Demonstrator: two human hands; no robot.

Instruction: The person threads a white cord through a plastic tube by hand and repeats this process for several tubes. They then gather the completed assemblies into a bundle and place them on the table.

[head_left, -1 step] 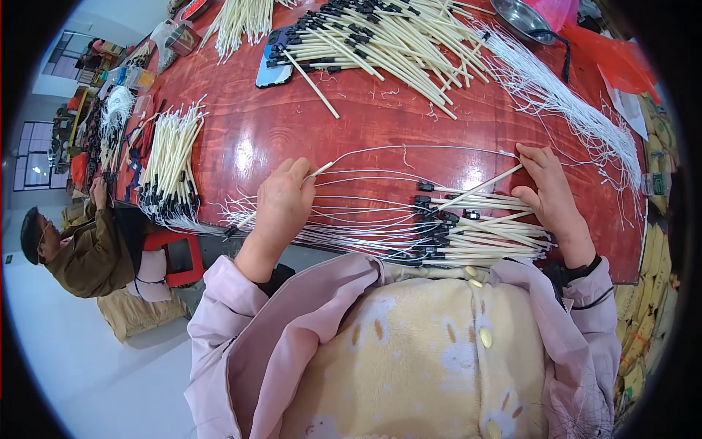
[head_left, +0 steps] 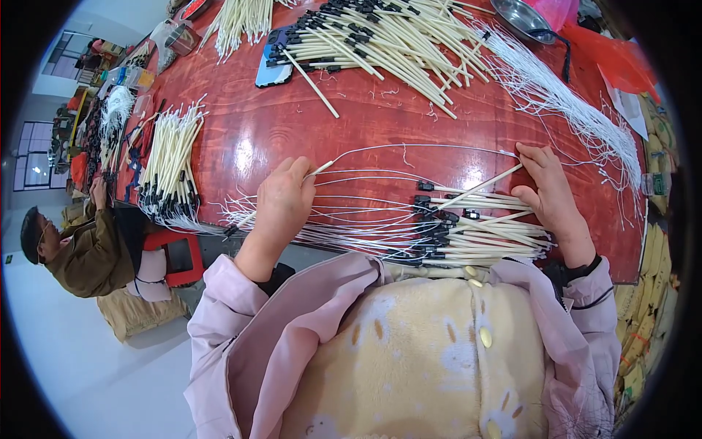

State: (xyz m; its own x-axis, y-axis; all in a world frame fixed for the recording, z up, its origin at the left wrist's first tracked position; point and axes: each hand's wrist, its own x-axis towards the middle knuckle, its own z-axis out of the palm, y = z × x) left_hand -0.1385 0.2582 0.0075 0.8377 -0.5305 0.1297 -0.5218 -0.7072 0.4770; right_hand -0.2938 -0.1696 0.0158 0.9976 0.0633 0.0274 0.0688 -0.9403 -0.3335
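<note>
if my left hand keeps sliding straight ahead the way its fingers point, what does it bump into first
Probably the loose cream stick lying alone on the red table. The left hand points up and slightly right across bare tabletop; the phone lies just beyond. The fisheye bend makes this uncertain.

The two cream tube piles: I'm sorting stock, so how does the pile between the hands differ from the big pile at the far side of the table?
The near pile is small, its tubes lying roughly parallel, with long white wires trailing left under the left hand. The far pile is much larger, and its tubes cross each other loosely. The right hand rests on the near pile; no hand touches the far one. Both hold cream tubes with black end pieces.
</note>
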